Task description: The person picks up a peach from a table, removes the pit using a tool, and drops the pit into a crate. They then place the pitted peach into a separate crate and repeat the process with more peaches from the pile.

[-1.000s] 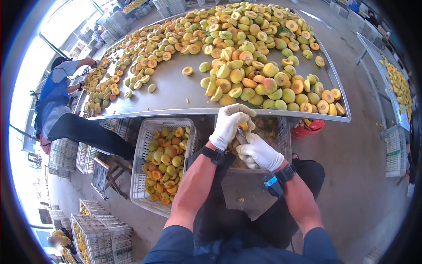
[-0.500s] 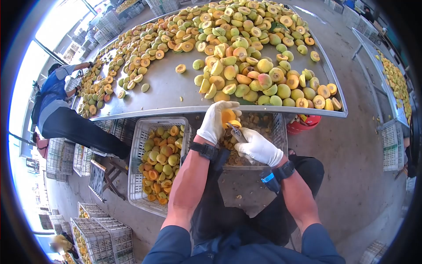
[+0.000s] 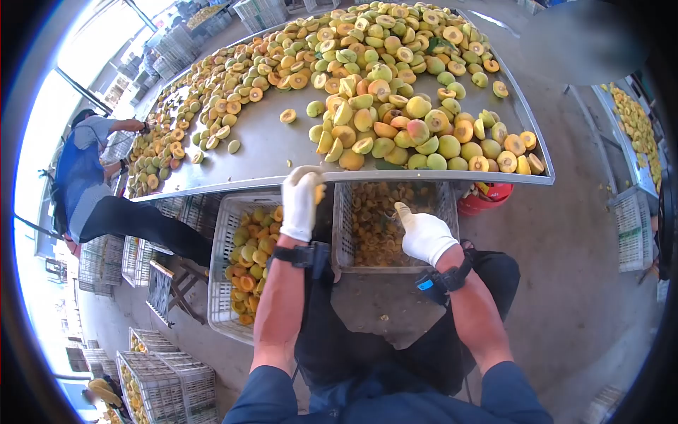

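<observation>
My left hand (image 3: 300, 203), in a white glove, is closed around a peach half (image 3: 320, 193), its orange flesh just showing past the fingers. It hangs at the table's front edge, near the white crate of peach halves (image 3: 247, 265). My right hand (image 3: 426, 234), also gloved, is closed on a small metal pitting tool, mostly hidden and blurred. Below it stands a crate (image 3: 342, 230) holding many peach pits and scraps (image 3: 381, 226). Above both hands, the metal table (image 3: 261, 152) carries a large heap of halved peaches (image 3: 374, 106).
A red bucket (image 3: 487, 199) stands under the table's right corner. On the left, another person (image 3: 92, 169) reaches onto the table, with a folding stool (image 3: 173, 290) nearby. Stacked crates (image 3: 169, 381) sit at lower left. A second table with fruit (image 3: 635, 127) lies at far right.
My left hand has moved left with the peach half, away from the right hand and toward the crate of halves. The right hand has shifted slightly right, with the tool away from the fruit.
</observation>
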`<state>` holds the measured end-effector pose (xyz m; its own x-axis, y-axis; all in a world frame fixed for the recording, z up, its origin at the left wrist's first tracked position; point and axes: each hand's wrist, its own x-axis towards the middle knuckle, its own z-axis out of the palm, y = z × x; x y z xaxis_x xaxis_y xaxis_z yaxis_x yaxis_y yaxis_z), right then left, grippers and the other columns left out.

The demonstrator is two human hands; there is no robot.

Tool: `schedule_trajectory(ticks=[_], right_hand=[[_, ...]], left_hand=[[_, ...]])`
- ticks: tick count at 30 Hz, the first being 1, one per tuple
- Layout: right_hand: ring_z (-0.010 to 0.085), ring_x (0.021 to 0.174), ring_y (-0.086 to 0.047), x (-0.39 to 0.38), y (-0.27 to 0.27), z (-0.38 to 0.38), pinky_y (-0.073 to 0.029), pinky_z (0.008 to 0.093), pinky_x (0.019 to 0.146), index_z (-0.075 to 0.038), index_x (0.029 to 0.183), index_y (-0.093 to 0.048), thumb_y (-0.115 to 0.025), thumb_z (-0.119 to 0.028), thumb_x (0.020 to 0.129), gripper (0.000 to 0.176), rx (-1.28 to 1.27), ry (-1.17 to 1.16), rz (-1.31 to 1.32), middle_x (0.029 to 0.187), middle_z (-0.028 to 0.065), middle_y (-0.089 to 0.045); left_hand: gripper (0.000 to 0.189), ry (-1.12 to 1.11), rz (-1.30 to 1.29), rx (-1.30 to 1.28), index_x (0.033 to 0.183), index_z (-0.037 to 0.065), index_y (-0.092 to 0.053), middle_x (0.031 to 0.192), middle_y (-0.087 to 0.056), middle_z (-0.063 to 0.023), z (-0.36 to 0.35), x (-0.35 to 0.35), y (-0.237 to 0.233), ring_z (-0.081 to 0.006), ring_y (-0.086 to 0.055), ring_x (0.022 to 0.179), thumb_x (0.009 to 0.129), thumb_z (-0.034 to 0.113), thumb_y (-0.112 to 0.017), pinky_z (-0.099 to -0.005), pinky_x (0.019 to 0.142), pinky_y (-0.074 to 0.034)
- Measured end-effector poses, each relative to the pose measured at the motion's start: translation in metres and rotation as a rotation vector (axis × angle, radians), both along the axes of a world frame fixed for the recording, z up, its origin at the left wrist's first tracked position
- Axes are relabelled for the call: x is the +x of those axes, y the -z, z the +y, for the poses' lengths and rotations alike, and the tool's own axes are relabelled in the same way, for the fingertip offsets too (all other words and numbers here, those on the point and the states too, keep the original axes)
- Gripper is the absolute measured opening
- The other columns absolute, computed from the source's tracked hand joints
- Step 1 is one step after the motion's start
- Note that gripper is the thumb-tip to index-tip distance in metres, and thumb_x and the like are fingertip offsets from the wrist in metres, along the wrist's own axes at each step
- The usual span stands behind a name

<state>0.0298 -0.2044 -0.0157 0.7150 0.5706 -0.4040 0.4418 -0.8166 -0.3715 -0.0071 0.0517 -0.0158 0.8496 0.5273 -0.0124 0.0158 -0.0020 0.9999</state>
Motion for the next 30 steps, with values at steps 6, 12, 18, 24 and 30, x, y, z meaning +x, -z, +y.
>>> schedule_trajectory(ticks=[6, 12, 18, 24, 30], right_hand=[[0.0358, 0.096, -0.067, -0.006, -0.009, -0.003, -0.052, 0.0466, 0.083, -0.002, 0.135, -0.05, -0.043, -0.014, 0.091, 0.046, 0.066, -0.059, -0.032, 0.104, 0.0204, -0.069], [0.037, 0.097, -0.066, -0.006, -0.009, 0.0, -0.052, 0.0467, 0.083, -0.003, 0.122, -0.057, -0.044, -0.016, 0.091, 0.036, 0.109, -0.044, -0.058, 0.101, 0.0207, -0.069], [0.0375, 0.092, -0.067, -0.002, -0.011, -0.011, -0.053, 0.0473, 0.078, -0.002, 0.118, -0.059, -0.045, -0.018, 0.091, 0.034, 0.126, -0.021, -0.041, 0.097, 0.0208, -0.07], [0.0378, 0.09, -0.068, 0.004, -0.015, -0.021, -0.053, 0.0475, 0.077, -0.002, 0.12, -0.058, -0.047, -0.015, 0.088, 0.036, 0.178, 0.044, -0.082, 0.096, 0.0208, -0.07], [0.0384, 0.081, -0.066, 0.006, -0.012, -0.014, -0.053, 0.0475, 0.074, 0.0, 0.125, -0.054, -0.054, -0.016, 0.085, 0.043, 0.508, 0.182, -0.293, 0.088, 0.0205, -0.067]], left_hand=[[0.017, -0.446, 0.672, 1.411, 0.09, 0.008, -0.068, 0.103, -0.065, -0.0142, 0.063, -0.045, -0.051, -0.0328, -0.063, 0.095, 0.079, 0.021, -0.063, -0.0433, 0.082, -0.052], [0.03, -0.021, 0.163, 1.277, 0.103, 0.006, -0.066, 0.098, -0.066, -0.0172, 0.0, 0.02, -0.035, -0.0352, -0.065, 0.093, 0.076, 0.018, -0.068, -0.0419, 0.084, -0.052], [0.037, 0.287, 0.324, 1.369, 0.111, 0.01, -0.061, 0.107, -0.062, -0.0175, -0.046, 0.107, 0.008, -0.0347, -0.064, 0.098, 0.077, 0.02, -0.069, -0.0459, 0.083, -0.052], [0.033, 0.207, 0.111, 1.059, 0.111, 0.008, -0.065, 0.096, -0.067, -0.0152, -0.017, 0.128, 0.036, -0.0302, -0.066, 0.091, 0.078, 0.012, -0.06, -0.0405, 0.078, -0.052], [0.048, 0.416, -0.057, -0.853, 0.131, 0.001, -0.052, 0.093, -0.058, -0.0106, -0.031, 0.051, -0.033, -0.0174, -0.049, 0.067, 0.089, 0.024, -0.046, -0.0294, 0.059, -0.042]])
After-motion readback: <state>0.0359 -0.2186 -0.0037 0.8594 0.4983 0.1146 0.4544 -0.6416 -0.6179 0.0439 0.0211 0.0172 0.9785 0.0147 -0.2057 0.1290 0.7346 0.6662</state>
